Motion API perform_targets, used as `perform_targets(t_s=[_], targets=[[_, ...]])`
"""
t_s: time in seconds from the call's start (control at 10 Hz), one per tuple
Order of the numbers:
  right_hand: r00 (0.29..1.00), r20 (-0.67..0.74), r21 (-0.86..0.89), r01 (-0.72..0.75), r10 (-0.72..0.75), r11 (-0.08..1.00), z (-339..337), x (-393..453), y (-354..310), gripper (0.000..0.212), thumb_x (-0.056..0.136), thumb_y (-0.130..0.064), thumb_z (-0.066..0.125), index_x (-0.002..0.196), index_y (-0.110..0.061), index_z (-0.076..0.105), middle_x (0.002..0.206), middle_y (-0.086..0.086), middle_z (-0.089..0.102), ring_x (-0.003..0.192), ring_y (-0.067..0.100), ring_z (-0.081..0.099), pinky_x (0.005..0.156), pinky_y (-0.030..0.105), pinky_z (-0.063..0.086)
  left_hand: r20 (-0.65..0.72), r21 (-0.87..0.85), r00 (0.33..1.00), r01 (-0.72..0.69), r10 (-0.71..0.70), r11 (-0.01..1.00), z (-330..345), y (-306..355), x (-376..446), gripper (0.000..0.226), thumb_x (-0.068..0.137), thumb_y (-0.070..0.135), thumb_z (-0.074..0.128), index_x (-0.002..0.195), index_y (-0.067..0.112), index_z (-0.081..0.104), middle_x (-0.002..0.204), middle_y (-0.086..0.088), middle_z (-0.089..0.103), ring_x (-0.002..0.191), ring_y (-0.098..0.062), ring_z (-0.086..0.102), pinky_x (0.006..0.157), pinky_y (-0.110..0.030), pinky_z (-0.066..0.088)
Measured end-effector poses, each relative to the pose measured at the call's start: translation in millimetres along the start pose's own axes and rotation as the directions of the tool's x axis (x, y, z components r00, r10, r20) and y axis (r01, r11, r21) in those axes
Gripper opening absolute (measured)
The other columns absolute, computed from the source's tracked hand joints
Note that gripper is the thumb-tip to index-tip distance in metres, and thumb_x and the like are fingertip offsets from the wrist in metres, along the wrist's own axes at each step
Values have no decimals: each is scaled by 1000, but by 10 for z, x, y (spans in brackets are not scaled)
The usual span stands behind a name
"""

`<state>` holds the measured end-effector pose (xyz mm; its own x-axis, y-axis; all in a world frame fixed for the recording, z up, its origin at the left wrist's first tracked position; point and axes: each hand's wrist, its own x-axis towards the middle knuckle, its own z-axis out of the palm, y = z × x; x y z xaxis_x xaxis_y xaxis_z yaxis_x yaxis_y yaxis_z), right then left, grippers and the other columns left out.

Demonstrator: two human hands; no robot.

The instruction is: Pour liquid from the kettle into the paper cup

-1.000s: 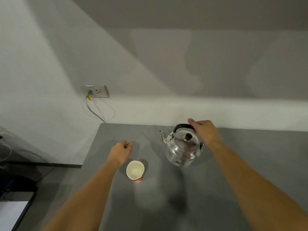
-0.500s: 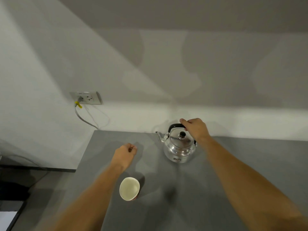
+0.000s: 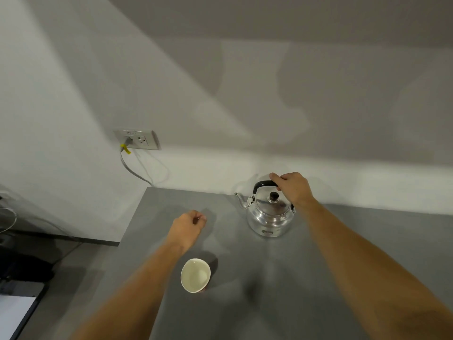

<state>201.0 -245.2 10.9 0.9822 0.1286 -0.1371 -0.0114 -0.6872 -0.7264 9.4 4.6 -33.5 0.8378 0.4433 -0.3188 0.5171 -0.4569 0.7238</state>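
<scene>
A shiny metal kettle (image 3: 268,214) with a black handle and a black lid knob stands upright on the grey table (image 3: 282,290) near the back wall, its spout pointing left. My right hand (image 3: 293,187) is closed around the kettle's handle from above. A white paper cup (image 3: 195,275) with a red base stands upright and open on the table, nearer to me and left of the kettle. My left hand (image 3: 187,225) hovers as a loose fist just beyond the cup, holding nothing and not touching it.
The table's left edge runs close to the cup, with dark floor below. A wall socket (image 3: 137,139) with a grey cable and yellow tag is on the wall at the back left. A white sheet (image 3: 14,312) lies at the lower left.
The kettle has gone from tilted and lifted to standing flat on the table. My view shifted, so the cup sits lower in the frame. My left fist stays near the cup.
</scene>
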Motion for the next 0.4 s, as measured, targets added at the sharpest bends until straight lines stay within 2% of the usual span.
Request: perform_targets(t_s=[0.2,0.3,0.4], targets=[[1000,-10,-1,29,-29,1000,35,15,36,52,93,-47,58,57,-11,68,31,-14,50,45,12,47,53,30,36,-7,-1,1000,-19,19,1000,-41,47,-24,26,100,33,55,109,13,70,102,-4,75,98,-25,71,94,-39,54],[998,23,-21,66,-66,998,8,-2,61,52,95,-50,57,64,-10,70,39,-13,57,46,11,48,53,29,37,-10,5,1000,-29,29,1000,-50,60,-64,26,100,32,55,109,13,71,102,-5,75,98,-26,71,95,-40,54],[987,12,-96,161,-161,982,-58,-15,31,48,98,-49,55,73,-9,65,60,-3,62,60,16,54,54,28,40,-22,9,998,-55,56,998,-91,135,-93,25,100,31,56,108,13,71,102,-5,76,98,-26,71,95,-40,54]])
